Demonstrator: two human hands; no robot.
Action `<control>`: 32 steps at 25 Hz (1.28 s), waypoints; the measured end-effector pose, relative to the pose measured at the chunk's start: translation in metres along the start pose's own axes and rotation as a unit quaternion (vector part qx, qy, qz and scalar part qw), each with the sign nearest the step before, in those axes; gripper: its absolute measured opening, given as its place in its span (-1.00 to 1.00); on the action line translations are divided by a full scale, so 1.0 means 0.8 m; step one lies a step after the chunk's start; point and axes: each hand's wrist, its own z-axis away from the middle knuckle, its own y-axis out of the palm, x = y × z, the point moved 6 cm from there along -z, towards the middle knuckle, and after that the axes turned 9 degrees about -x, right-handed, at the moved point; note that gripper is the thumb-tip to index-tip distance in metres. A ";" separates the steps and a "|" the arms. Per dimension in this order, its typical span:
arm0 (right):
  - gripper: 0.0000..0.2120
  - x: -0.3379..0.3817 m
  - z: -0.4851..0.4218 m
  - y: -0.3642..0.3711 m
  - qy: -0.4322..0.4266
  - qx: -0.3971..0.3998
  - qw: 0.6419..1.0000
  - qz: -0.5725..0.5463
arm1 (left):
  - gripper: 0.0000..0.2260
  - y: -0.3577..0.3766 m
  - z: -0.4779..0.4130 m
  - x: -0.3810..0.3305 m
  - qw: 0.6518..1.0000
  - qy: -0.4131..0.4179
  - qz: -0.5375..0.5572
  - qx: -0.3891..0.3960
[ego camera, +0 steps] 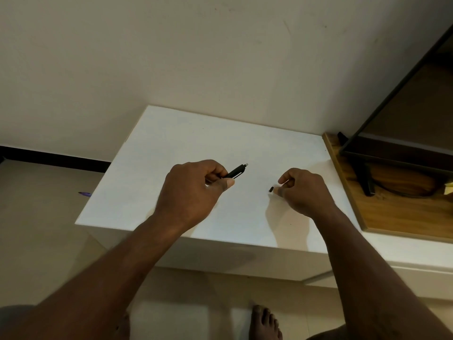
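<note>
Head camera, looking down: the left hand [193, 190] has its grip closed round the lower end of a black pen [235, 172], fingers curled over the barrel and the thumb pressed along its underside, so that the clip and the pale push-button end stick out up and to the right, above the bench [171, 143]. The right hand [304, 190] is apart from it, fingers curled, and its grip looks closed on a small black piece [270, 189] at the thumb tip. The piece is low over the white surface with its shadow just beside it, and I cannot tell whether it touches the bench or is lifted just clear. It looks like a part of the pen, perhaps its tip section. My reading is that the pen is being put together or taken apart, and the two parts are now separate, one in each hand. If it is going together, the next move calls for bringing the piece to the pen's hidden lower end, lining the two up on one axis, and turning or pushing it home while the left grip holds the barrel steady. Further out, a wooden board [392, 217] lies on the right with a dark stand [367, 177] on it. A purple pen [84, 194] lies on the floor to the left, and a bare foot [266, 320] shows below.
</note>
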 end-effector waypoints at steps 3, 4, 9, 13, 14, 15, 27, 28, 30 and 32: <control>-0.81 0.001 0.001 0.008 -0.002 0.000 1.000 -0.007 | -0.92 0.000 0.000 0.000 1.000 0.004 -0.003 0.000; -0.81 0.003 0.002 0.010 -0.003 -0.002 1.000 -0.011 | -0.92 0.000 0.000 0.000 1.000 0.004 -0.003 0.000; -0.91 0.019 0.007 0.015 -0.031 -0.017 0.999 0.032 | -0.92 0.000 -0.002 0.000 1.000 0.007 -0.003 -0.001; -0.97 0.047 0.011 0.008 0.000 0.004 0.988 -0.156 | -0.92 -0.005 -0.004 0.003 1.000 0.005 -0.007 -0.009; -0.96 0.059 0.014 0.002 0.010 0.014 0.969 -0.248 | -0.91 -0.006 -0.006 0.004 1.000 0.004 -0.008 -0.012; -0.95 0.071 0.017 -0.005 0.012 0.026 0.943 -0.331 | -0.91 -0.007 -0.006 0.004 1.000 0.002 -0.010 -0.014; -0.89 0.104 0.033 -0.015 -0.027 0.043 0.907 -0.418 | -0.88 -0.005 -0.005 0.002 1.000 0.013 -0.018 -0.012; -0.89 0.103 0.033 -0.015 -0.028 0.042 0.908 -0.416 | -0.89 -0.005 -0.005 0.003 1.000 0.013 -0.018 -0.013; -0.89 0.102 0.033 -0.016 -0.027 0.040 0.908 -0.416 | -0.90 -0.007 -0.006 0.003 1.000 0.013 -0.018 -0.016; -0.89 0.100 0.032 -0.017 -0.025 0.037 0.909 -0.415 | -0.90 -0.007 -0.006 0.004 1.000 0.010 -0.017 -0.018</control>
